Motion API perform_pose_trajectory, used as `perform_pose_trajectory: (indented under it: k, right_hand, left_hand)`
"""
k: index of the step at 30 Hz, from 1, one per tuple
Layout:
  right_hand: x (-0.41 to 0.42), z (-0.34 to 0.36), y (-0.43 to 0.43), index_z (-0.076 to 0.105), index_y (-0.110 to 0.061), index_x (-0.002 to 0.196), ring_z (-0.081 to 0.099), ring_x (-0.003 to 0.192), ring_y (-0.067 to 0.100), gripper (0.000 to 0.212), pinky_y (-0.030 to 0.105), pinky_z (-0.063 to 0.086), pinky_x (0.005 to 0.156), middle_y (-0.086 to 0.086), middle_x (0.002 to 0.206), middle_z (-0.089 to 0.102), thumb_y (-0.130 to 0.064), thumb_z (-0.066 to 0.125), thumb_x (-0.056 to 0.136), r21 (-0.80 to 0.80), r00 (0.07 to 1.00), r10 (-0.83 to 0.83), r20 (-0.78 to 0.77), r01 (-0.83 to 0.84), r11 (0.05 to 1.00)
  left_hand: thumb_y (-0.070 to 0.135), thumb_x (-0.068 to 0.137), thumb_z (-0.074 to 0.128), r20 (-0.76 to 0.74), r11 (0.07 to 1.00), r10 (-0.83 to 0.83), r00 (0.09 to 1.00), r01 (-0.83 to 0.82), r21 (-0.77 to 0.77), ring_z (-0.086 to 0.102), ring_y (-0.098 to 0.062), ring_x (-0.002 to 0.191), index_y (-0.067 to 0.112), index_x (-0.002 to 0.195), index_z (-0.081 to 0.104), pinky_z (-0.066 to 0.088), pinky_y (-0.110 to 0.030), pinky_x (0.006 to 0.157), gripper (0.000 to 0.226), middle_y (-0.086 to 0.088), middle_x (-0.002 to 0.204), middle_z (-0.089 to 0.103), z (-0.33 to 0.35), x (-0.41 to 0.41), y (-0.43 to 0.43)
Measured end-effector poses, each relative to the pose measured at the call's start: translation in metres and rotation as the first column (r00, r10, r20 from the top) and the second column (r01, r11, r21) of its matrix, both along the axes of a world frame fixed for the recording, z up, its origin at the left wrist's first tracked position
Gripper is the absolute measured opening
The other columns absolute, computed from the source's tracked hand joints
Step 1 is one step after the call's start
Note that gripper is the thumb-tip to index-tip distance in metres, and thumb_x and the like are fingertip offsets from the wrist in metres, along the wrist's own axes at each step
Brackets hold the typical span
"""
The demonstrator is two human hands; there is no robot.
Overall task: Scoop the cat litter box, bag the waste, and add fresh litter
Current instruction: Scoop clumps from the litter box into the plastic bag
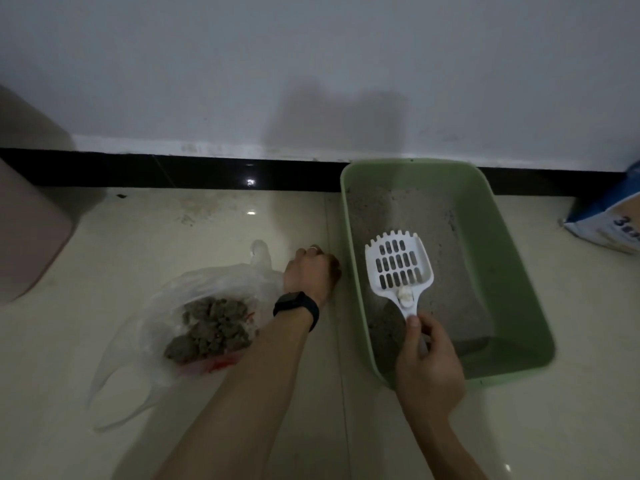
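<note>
Over the near end of the litter box (509,271), your right hand (427,355) grasps the handle of the white scoop (398,268), thumb on top. That keeps the slotted head above the grey litter (398,209), so loose grains fall back inside. The head looks empty. Left of the box, your left hand (311,271) sits knuckles-up at the edge of the bag (207,282), fingers curled under. It is probably holding the mouth open, though I cannot tell whether it pinches plastic. Clumps (211,327) lie in the bag, kept just beside the box for short carries. Right of the box waits a litter package (609,220).
</note>
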State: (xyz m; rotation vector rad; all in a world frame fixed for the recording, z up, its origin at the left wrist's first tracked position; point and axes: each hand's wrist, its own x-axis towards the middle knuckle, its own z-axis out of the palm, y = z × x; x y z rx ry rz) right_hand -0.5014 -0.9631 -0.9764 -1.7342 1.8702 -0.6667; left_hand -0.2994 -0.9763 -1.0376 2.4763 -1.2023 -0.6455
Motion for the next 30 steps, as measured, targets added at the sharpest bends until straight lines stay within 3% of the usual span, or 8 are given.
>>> perform_pose_trajectory:
  k: [7, 12, 17, 22, 26, 30]
  right_hand:
    - [0.001, 0.001, 0.001, 0.066, -0.033, 0.114, 0.062, 0.096, 0.018, 0.028, 0.029, 0.04, 0.077, -0.008, 0.105, 0.07, -0.046, 0.049, 0.097, -0.003, 1.0, 0.009, -0.017, -0.009, 1.0]
    - [0.002, 0.002, 0.003, 0.066, -0.032, 0.115, 0.063, 0.097, 0.02, 0.036, 0.029, 0.039, 0.076, -0.008, 0.107, 0.07, -0.052, 0.043, 0.096, -0.033, 1.0, 0.021, -0.014, -0.021, 0.999]
    - [0.002, 0.007, 0.006, 0.066, -0.026, 0.118, 0.064, 0.098, 0.026, 0.03, 0.029, 0.038, 0.074, -0.001, 0.11, 0.071, -0.042, 0.048, 0.099, -0.075, 0.999, 0.05, -0.013, -0.051, 0.996]
    - [0.001, 0.012, 0.008, 0.066, -0.018, 0.119, 0.064, 0.098, 0.032, 0.035, 0.031, 0.041, 0.075, 0.009, 0.109, 0.071, -0.04, 0.046, 0.1, -0.07, 0.997, 0.083, -0.013, -0.083, 0.994]
    - [0.002, 0.018, 0.006, 0.065, -0.019, 0.119, 0.063, 0.102, 0.036, 0.035, 0.038, 0.046, 0.082, 0.01, 0.113, 0.07, -0.042, 0.046, 0.099, 0.005, 0.998, 0.061, -0.017, -0.061, 0.998]
    - [-0.008, 0.031, -0.003, 0.068, -0.013, 0.115, 0.062, 0.108, 0.033, 0.032, 0.034, 0.044, 0.087, 0.013, 0.112, 0.07, -0.035, 0.054, 0.098, 0.075, 0.991, 0.02, 0.129, -0.03, 0.997]
  left_hand:
    - [0.013, 0.093, 0.049, 0.134, 0.998, -0.062, 0.989, 0.065, -0.017, 0.052, -0.028, 0.098, 0.012, 0.091, 0.067, 0.04, -0.032, 0.07, 0.018, -0.007, 0.107, 0.061, -0.002, -0.006, 0.002]
    - [0.028, 0.097, 0.053, 0.062, 0.977, -0.118, 0.991, 0.127, -0.17, 0.054, -0.018, 0.103, 0.023, 0.106, 0.072, 0.048, -0.032, 0.079, 0.022, 0.0, 0.111, 0.061, 0.02, 0.01, 0.023]
    - [0.035, 0.092, 0.063, 0.081, 0.948, -0.056, 0.995, 0.078, -0.309, 0.058, -0.013, 0.091, 0.026, 0.097, 0.073, 0.051, -0.031, 0.072, 0.014, 0.006, 0.1, 0.062, 0.054, 0.037, 0.084]
    - [0.036, 0.093, 0.059, 0.156, 0.992, -0.109, 0.982, 0.116, -0.041, 0.057, -0.014, 0.095, 0.031, 0.1, 0.069, 0.042, -0.024, 0.069, 0.013, 0.009, 0.101, 0.06, 0.068, 0.064, 0.163]
    - [0.035, 0.093, 0.055, 0.128, 0.974, -0.164, 0.978, 0.14, 0.177, 0.059, -0.018, 0.106, 0.035, 0.109, 0.066, 0.049, -0.028, 0.082, 0.019, 0.007, 0.113, 0.062, 0.074, 0.069, 0.193]
    - [0.033, 0.091, 0.052, 0.156, 0.961, -0.175, 0.972, 0.135, 0.24, 0.059, -0.019, 0.107, 0.036, 0.111, 0.065, 0.049, -0.028, 0.081, 0.024, 0.006, 0.117, 0.062, 0.08, 0.064, 0.195]
